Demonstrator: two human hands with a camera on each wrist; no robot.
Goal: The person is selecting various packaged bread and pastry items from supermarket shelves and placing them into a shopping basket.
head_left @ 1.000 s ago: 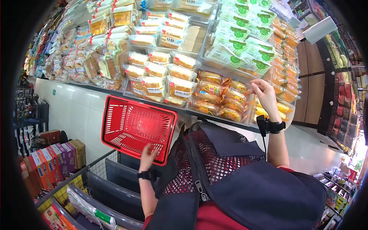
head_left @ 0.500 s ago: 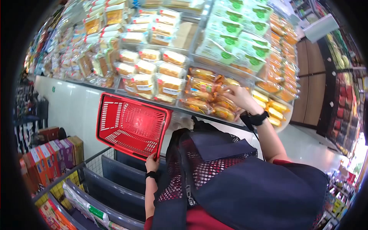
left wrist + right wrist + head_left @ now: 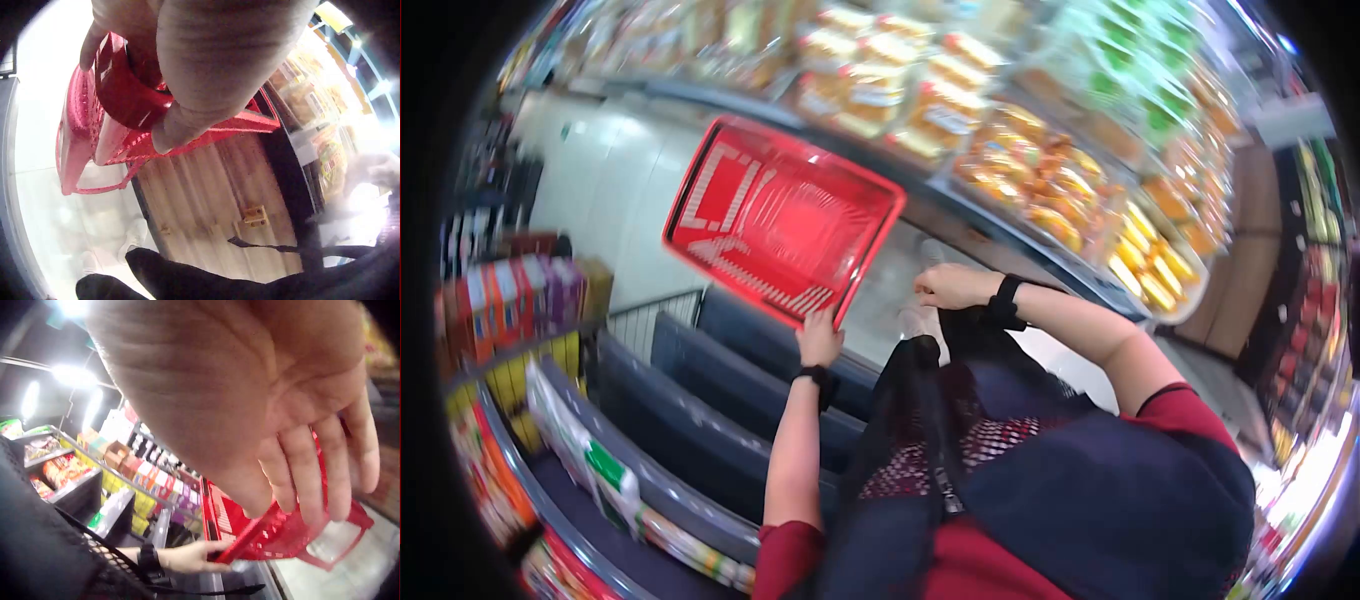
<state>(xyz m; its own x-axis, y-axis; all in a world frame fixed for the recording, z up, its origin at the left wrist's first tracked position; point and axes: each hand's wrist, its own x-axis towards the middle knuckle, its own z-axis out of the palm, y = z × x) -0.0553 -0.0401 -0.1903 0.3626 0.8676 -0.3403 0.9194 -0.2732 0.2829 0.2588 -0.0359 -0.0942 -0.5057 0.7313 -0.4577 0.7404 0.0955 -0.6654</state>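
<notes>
A red plastic shopping basket [image 3: 800, 215] with slotted walls hangs tilted beside the bread display, its inside bare in the head view. My left hand [image 3: 820, 338] grips its near rim; the left wrist view shows the thumb [image 3: 178, 128] and fingers wrapped around the red edge. Before my body is my right hand [image 3: 958, 287], to the right of the basket and below the display edge. In the right wrist view its fingers [image 3: 304, 465] extend loosely with nothing held, overlapping the red basket behind.
Packaged sandwich breads [image 3: 945, 110], orange-wrapped buns [image 3: 1040, 175] and a tray of yellow-wrapped cakes [image 3: 1150, 255] fill the display. A rack with dark dividers [image 3: 730, 400] stands at lower left, with colourful boxes [image 3: 515, 295] beyond it. Pale floor tiles [image 3: 615, 165] show behind the basket.
My right hand has left the orange-wrapped buns and come down and left, toward the basket. The left hand has moved from inside the basket to its rim. The head view has shifted.
</notes>
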